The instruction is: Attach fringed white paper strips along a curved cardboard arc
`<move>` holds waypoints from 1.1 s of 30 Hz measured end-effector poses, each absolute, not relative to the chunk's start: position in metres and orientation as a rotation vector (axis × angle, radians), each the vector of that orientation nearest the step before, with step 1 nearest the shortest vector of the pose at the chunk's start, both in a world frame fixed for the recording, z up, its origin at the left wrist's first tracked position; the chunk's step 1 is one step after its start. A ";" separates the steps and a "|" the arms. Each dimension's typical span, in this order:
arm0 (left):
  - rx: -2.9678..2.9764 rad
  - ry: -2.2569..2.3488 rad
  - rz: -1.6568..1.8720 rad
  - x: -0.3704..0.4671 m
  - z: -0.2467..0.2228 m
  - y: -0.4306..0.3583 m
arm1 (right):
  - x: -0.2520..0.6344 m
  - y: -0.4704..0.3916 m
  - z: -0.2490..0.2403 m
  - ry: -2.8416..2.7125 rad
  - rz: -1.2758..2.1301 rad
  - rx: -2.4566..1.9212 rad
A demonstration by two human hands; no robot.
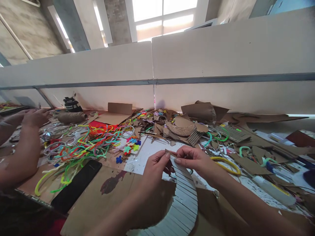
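A curved, pale cardboard piece point(186, 193) with dark lines scored across it arcs from the lower middle up to my hands. At its upper end, my left hand point(155, 166) pinches the left edge between thumb and fingers. My right hand point(193, 159) is closed on the same end from the right, thumb lying over the pale face. A small brown strip point(172, 152) shows between the fingertips of both hands; which hand grips it I cannot tell. Beneath them lie a white sheet point(144, 155) and a large brown cardboard sheet point(98, 200) with a dark stain.
Colourful pipe cleaners point(83, 141) and a black phone point(76, 185) lie to the left. Cardboard scraps point(182, 127) are heaped behind my hands. A glue bottle point(274, 190) and yellow ring point(227, 165) lie right. Another person's arms point(24, 147) reach in at far left. A white partition point(98, 67) stands behind.
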State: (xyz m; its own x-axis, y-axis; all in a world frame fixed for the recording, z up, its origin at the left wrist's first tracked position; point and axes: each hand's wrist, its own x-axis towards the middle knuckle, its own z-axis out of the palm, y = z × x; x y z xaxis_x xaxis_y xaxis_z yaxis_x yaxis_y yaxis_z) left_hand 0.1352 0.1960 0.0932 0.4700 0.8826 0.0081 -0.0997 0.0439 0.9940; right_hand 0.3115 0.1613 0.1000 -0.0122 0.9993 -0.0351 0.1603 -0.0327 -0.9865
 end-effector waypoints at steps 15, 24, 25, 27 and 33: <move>1.355 0.755 0.793 0.142 0.089 0.212 | 0.320 0.164 0.101 -1.343 1.067 -1.418; 1.284 0.779 0.778 0.132 0.082 0.216 | 0.315 0.170 0.086 -1.350 1.037 -1.405; 1.279 0.780 0.770 0.132 0.081 0.216 | 0.314 0.171 0.085 -1.382 1.011 -1.401; 1.274 0.789 0.772 0.130 0.081 0.217 | 0.312 0.172 0.085 -1.416 0.987 -1.401; 1.257 0.830 0.797 0.125 0.080 0.223 | 0.338 0.157 0.101 -1.484 0.794 -1.641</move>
State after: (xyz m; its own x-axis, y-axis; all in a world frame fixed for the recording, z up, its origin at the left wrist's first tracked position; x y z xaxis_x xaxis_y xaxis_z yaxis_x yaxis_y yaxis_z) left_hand 0.1246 0.2227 0.0802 0.4835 0.8705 -0.0925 -0.0563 0.1364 0.9891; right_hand 0.3375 0.1568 0.1011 0.1271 0.9908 0.0471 0.5102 -0.0246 -0.8597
